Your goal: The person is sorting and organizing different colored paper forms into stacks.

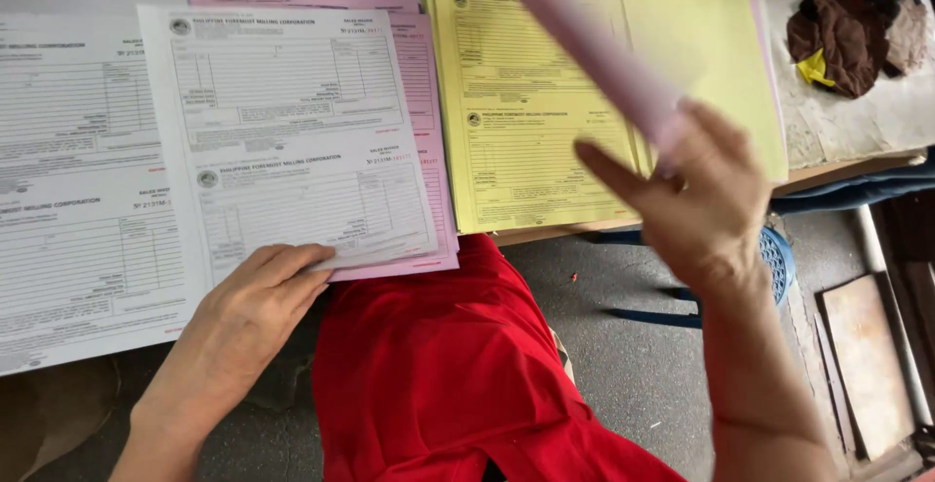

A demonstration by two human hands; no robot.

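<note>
Your left hand lies flat, fingers loosely together, on the near edge of a white printed form, its fingertips pressing that sheet's lower corner; it grips nothing. The white form sits on top of a pink stack of forms, whose edges show along the top and right side and beneath the lower edge by your fingers. To the left of it, a larger pile of white forms overhangs the front of the desk.

Your right hand is raised above the desk edge, pinched shut on a pink sheet that rises from your fingers up and leftward to the top of the view. The sheet is blurred, so you cannot tell whether it is rolled or just curved. Your index finger points out to the left, below the sheet.

Behind that hand lies a yellow stack of forms, and further right a pile of blank yellow sheets with pink edges showing. A crumpled brown cloth rests at the far right of the desk. A red garment fills the space between your arms, and a blue stool stands on the grey floor.
</note>
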